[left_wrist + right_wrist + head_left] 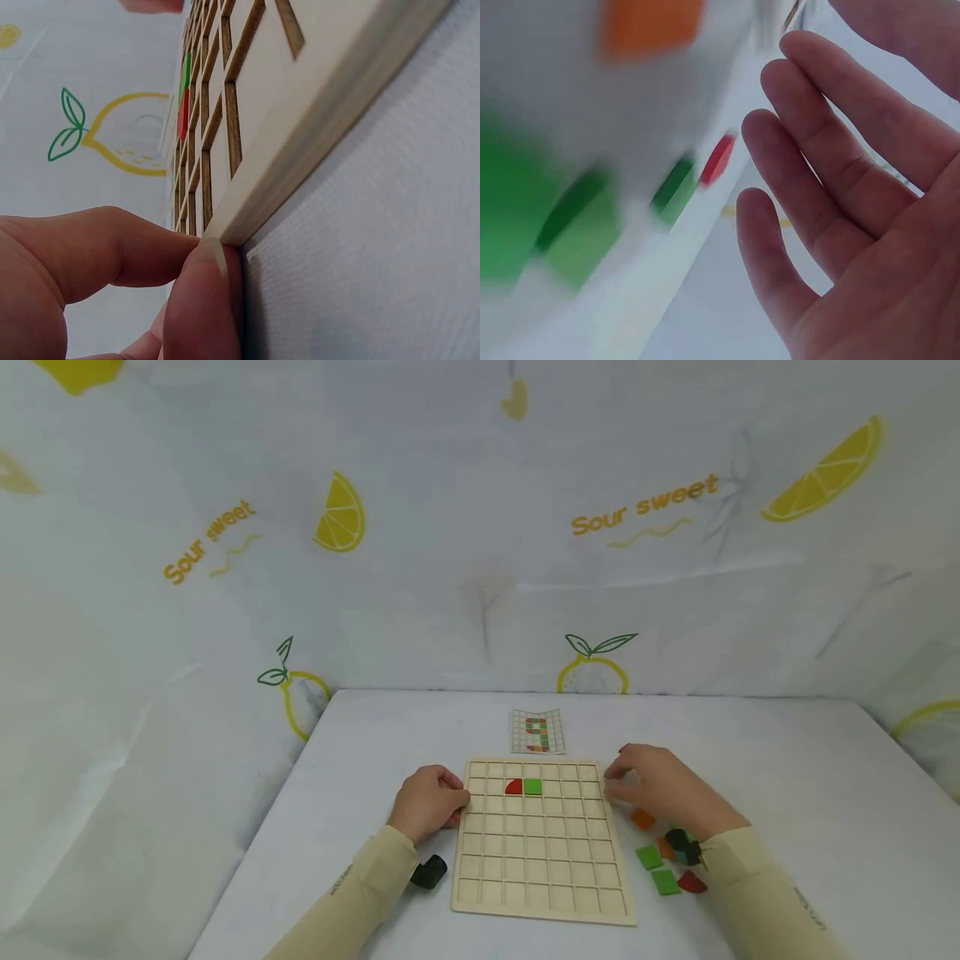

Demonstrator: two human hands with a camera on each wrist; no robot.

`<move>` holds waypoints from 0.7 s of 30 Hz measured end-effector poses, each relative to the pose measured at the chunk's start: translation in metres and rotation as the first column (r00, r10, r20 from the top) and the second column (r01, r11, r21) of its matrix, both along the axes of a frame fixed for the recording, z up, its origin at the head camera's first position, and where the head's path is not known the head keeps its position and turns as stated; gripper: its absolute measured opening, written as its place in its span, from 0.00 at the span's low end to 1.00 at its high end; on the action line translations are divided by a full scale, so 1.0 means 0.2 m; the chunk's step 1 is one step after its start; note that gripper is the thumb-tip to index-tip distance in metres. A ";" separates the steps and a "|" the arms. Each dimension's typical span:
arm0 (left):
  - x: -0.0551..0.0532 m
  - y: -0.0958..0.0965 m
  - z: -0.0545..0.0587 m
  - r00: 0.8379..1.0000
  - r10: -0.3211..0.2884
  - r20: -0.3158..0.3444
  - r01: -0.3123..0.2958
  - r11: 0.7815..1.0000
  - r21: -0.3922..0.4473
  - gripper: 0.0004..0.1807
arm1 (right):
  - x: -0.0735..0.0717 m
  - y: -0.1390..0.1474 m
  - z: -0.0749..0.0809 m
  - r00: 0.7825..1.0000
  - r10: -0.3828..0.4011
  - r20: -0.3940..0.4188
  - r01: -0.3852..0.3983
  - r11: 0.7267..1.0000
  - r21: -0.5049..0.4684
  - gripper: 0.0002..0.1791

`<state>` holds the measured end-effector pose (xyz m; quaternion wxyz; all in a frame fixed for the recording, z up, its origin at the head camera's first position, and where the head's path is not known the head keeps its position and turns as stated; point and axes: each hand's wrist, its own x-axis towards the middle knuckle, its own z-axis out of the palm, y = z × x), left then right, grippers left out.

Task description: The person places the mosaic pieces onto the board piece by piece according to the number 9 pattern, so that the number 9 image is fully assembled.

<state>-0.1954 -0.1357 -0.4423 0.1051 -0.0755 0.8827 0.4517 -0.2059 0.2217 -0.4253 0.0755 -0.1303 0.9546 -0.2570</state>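
Note:
A wooden grid board [543, 916] lies flat on the white table. In its upper part a red quarter-round piece [514, 787] sits beside a green square piece [532, 787]. My left hand [426, 800] pinches the board's left edge between thumb and finger, seen close up in the left wrist view at the wooden rim [300, 142]. Near the board's upper right corner is my right hand [671, 789], its fingers loosely extended. Nothing shows in the right palm [885, 292] in the right wrist view.
Behind the board lies a small pattern card [537, 732] with coloured shapes on a grid. Loose pieces lie right of the board, among them an orange piece [642, 819], a green square [665, 882] and a red piece [692, 882]. A lemon-printed cloth [450, 527] hangs behind the table.

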 end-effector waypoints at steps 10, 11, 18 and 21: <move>0.01 -0.02 0.00 1.000 0.018 0.004 -0.018 1.000 -0.010 0.06 | 0.13 0.39 0.02 0.977 -0.196 0.079 0.183 0.973 0.142 0.20; 0.01 -0.02 0.00 1.000 0.018 0.005 -0.018 1.000 -0.002 0.07 | 0.15 0.42 0.02 0.974 -0.208 0.085 0.194 0.969 0.150 0.21; 0.01 -0.01 -0.02 1.000 0.010 0.009 -0.011 1.000 0.030 0.08 | 0.27 0.63 0.00 0.965 -0.257 0.055 0.241 0.950 0.199 0.23; 0.01 0.00 -0.02 1.000 0.006 0.008 -0.007 0.999 0.031 0.08 | 0.30 0.66 -0.03 0.963 -0.265 0.057 0.247 0.946 0.209 0.25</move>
